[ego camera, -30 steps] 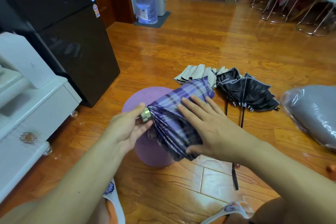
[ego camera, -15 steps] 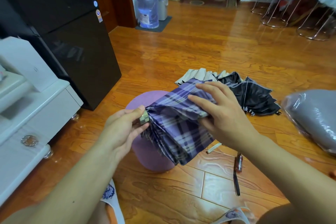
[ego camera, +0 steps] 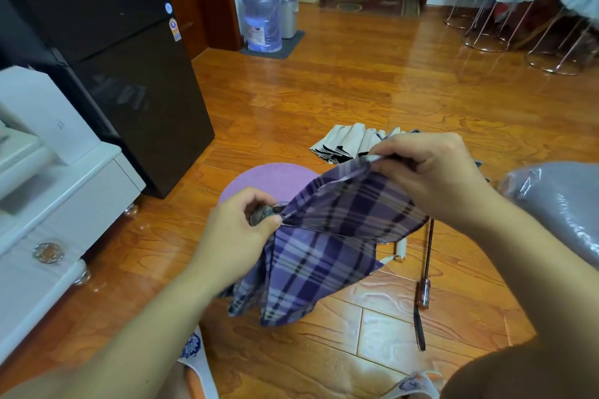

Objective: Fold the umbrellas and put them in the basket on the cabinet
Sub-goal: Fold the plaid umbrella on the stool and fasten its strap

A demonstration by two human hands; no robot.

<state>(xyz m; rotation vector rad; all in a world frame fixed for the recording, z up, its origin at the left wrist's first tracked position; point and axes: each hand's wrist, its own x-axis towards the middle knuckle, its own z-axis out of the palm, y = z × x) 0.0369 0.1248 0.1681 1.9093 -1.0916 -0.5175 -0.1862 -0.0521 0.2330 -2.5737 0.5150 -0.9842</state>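
Note:
A purple plaid umbrella (ego camera: pixel 327 246) hangs collapsed between my hands above the floor. My left hand (ego camera: pixel 233 236) grips its metal tip end, fingers curled round it. My right hand (ego camera: pixel 431 178) pinches the edge of one fabric panel and holds it up and out to the right. Behind my right hand lies a second folding umbrella (ego camera: pixel 350 142), beige outside and black inside, on the floor. Its handle (ego camera: pixel 424 293) and strap show lower right. No basket is in view.
A round purple stool (ego camera: pixel 259 180) stands under the umbrella. A white cabinet (ego camera: pixel 55 204) is at the left, a black fridge (ego camera: pixel 123 74) behind it. A plastic-wrapped grey cushion (ego camera: pixel 560 207) lies at the right. A water jug (ego camera: pixel 262 23) and metal stools (ego camera: pixel 505 10) stand at the back.
My right hand went from lying flat on the bundled fabric to pinching one panel's edge and lifting it up to the right, spreading that panel. My left hand kept its hold on the tip.

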